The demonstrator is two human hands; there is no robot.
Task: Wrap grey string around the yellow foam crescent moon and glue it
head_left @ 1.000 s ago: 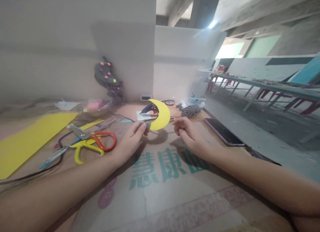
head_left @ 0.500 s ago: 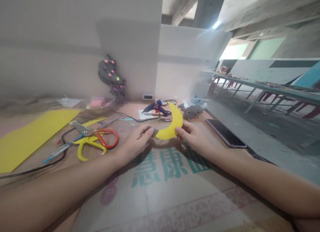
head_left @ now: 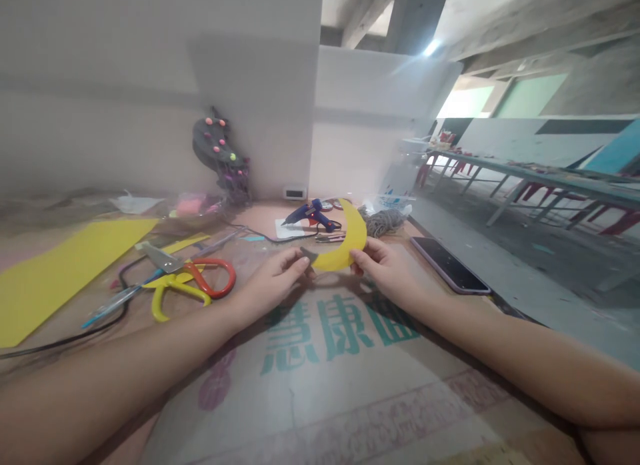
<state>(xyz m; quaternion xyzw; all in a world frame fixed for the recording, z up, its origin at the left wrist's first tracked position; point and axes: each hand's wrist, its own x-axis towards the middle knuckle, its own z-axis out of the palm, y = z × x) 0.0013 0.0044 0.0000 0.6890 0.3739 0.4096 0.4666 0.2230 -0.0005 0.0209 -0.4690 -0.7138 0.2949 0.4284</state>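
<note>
Between my hands, above the table, is a yellow crescent moon cutout [head_left: 353, 235] with a dark grey lower-left tip. My left hand [head_left: 285, 271] pinches that grey tip between thumb and fingers. On the outer curve, my right hand [head_left: 375, 263] grips the yellow part, thumb in front. Behind the crescent, a blue glue gun [head_left: 311, 215] lies with its nozzle over a small white card [head_left: 287, 229]. A bundle of grey yarn [head_left: 385, 221] sits just beyond my right hand. Scissors [head_left: 220, 278] with red and yellow handles lie left of my left hand.
A large yellow sheet [head_left: 65, 271] covers the left side, near a black cord [head_left: 65, 341]. A phone [head_left: 450, 265] lies at the table's right edge. A dark crescent ornament with pompoms [head_left: 217, 148] leans on the wall. Green characters [head_left: 345, 328] mark the table covering.
The crescent has turned slightly in my hands, and more of its grey tip shows at my left fingers. The whole view has shifted a little. Both hands keep their hold.
</note>
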